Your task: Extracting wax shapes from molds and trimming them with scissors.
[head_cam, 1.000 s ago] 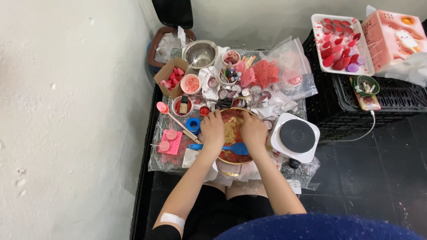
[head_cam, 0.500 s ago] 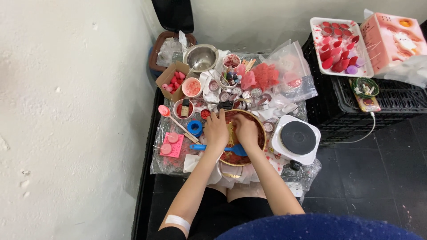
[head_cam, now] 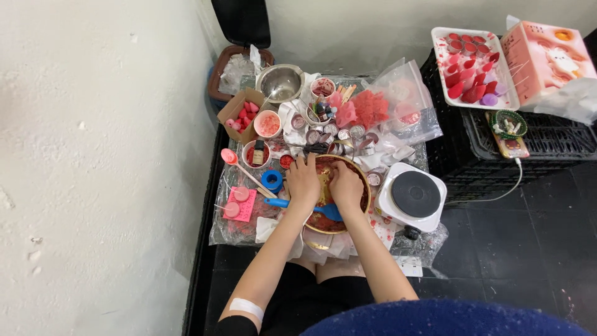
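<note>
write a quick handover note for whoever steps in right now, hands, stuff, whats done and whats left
Left hand and right hand: both down in the round pan, fingers in the reddish mix; grip hidden.
Blue spatula lies across the pan's near rim, under the left wrist.
White hotplate sits right of the pan, nothing on it.
Small tins wait behind the pan.
Done: mix is in the pan.
Left: tin contents can't be told.
</note>
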